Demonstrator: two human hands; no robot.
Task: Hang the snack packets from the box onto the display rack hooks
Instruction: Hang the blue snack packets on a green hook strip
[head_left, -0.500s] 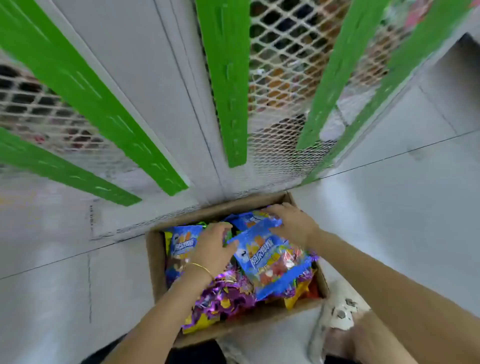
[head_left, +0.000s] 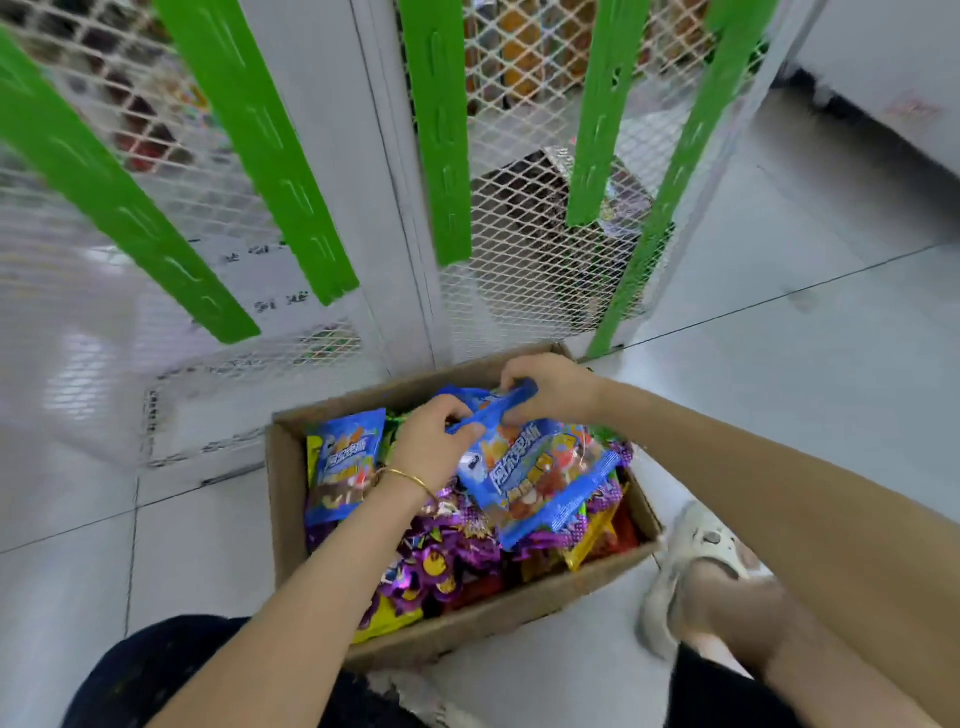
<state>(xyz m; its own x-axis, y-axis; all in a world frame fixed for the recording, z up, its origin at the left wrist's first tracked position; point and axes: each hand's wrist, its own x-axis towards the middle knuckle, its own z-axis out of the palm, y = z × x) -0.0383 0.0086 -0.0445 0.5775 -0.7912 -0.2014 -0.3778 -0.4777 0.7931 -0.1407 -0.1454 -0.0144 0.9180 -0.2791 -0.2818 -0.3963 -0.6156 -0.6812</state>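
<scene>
**Both hands on the header of a blue packet, over the open box**

The thumb and fingertips of the left hand (head_left: 431, 447) pinched the near-left end of a blue snack packet (head_left: 540, 478) by its header strip. The curled fingers of the right hand (head_left: 550, 387) gripped the far-right end of the same strip, so the strip was bunched between the two hands.

The packet's long axis ran on a diagonal. Its header end pointed away from the person, toward the rack, and its bottom edge pointed back toward the near-right corner of the box. Its printed face was turned up. It lay over the heap inside the cardboard box (head_left: 493, 618); whether it was lifted clear of the heap could not be told.

A thin gold bracelet (head_left: 410, 478) circled the left wrist. Under that forearm a second blue packet (head_left: 343, 462) lay against the left wall of the box. Purple foil packets (head_left: 441, 561) filled the middle, and a yellow one (head_left: 384, 618) sat in the near-left corner.

The box stood on pale floor tiles (head_left: 779, 389), just in front of the rack's white mesh (head_left: 519, 260) and green slotted strips (head_left: 260, 135). A pale sandal (head_left: 691, 551) rested beside its right wall.
</scene>
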